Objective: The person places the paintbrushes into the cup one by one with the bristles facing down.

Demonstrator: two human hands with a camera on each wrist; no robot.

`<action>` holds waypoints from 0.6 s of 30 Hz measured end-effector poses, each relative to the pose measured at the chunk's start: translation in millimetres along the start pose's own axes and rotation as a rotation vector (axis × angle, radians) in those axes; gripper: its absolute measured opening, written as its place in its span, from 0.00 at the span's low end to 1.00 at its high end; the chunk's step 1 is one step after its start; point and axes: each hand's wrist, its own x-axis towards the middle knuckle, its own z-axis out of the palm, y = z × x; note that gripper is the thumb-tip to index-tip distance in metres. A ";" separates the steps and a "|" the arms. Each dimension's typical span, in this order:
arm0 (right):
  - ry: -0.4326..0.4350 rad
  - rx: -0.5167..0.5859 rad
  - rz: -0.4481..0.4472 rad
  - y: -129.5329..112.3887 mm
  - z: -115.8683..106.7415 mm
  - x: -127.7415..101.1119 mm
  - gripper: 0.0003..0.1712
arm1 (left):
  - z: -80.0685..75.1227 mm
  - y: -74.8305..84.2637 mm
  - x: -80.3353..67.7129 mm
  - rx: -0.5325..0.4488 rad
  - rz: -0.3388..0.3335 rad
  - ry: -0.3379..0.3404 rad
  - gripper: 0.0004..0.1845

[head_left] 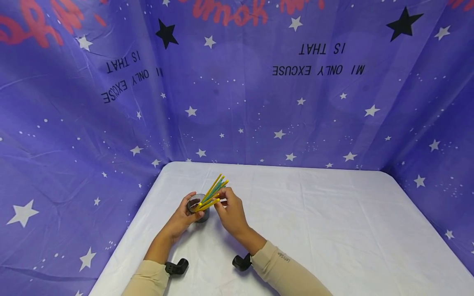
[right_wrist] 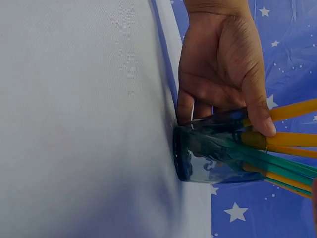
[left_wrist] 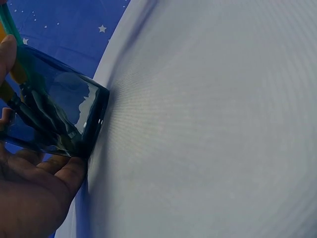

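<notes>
So the biggest thing here is the purple star-print cloth backdrop point(head_left: 237, 90) wrapping round the back and both sides, with upside-down black lettering on it. In front of that sits the white cloth-covered table point(head_left: 314, 230), rounded at the far corners. Over at about 9 o'clock on the table, near its left edge, stands the dark see-through glass cup point(head_left: 200, 210), base flat on the cloth. The left hand point(head_left: 184, 217) has its grip wrapped round the cup from the 9 o'clock side, thumb up by the rim. The right hand point(head_left: 230, 211) is right beside it at 3 o'clock, grip pinching the bundle of thin yellow and green sticks point(head_left: 214, 191), which stand in the cup and fan out toward 1 o'clock.
</notes>
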 end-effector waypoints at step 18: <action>-0.165 -0.082 0.166 18.8 -50.7 -19.9 0.08 | -4.2 4.1 -4.8 0.080 0.011 -0.021 0.51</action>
